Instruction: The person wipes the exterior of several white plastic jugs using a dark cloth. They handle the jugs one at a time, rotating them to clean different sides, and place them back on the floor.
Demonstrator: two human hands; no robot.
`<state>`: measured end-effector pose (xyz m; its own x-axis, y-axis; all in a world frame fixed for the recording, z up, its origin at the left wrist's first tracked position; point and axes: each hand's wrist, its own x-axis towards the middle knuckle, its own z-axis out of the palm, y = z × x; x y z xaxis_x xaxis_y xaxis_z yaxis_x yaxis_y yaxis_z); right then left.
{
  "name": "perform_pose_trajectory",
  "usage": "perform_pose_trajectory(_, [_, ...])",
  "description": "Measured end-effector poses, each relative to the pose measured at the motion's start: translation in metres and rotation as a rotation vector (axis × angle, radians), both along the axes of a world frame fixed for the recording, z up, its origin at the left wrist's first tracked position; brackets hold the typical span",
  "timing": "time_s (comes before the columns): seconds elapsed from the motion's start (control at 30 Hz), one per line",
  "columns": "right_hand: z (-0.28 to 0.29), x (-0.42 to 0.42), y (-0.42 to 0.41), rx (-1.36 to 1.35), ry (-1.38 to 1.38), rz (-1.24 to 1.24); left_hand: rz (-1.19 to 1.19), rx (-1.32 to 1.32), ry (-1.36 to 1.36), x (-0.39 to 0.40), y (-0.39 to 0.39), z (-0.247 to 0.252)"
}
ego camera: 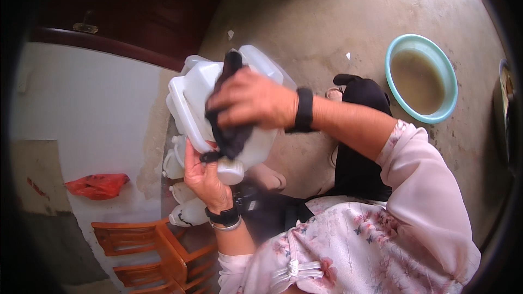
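Note:
A translucent white plastic jug [196,85] with a handle and a white screw cap [231,172] is tilted in front of me, its cap towards my body. My left hand [206,179] grips it near the end of the handle, beside the cap. A dark cloth [233,141] lies against the jug's upper side. On the cloth my right hand [251,100] presses with bent fingers; the hand is blurred. The part of the jug under the cloth and hand is hidden.
Several whitish jugs [190,212] stand by the wall at left, near a wooden chair [163,245]. A red plastic bag [98,185] is against the wall. A light-green basin [451,90] with murky brown water stands on the concrete floor at right. A dark door [135,12] is at upper left.

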<state>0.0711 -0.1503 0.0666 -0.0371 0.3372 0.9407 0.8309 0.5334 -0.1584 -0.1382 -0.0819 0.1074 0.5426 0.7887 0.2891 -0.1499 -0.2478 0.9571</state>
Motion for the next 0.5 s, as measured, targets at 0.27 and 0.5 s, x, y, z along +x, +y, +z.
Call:
perform_pose_trajectory(0.27, [-0.008, 0.033, -0.002, -0.026, 0.406, 0.003, -0.091, -0.104, 0.055, -0.017, -0.029, 0.011])
perform_pose_trajectory(0.5, [-0.029, -0.012, -0.023, -0.290, 0.137, 0.417, 0.017, -0.349, 0.109, -0.044, -0.040, -0.031])
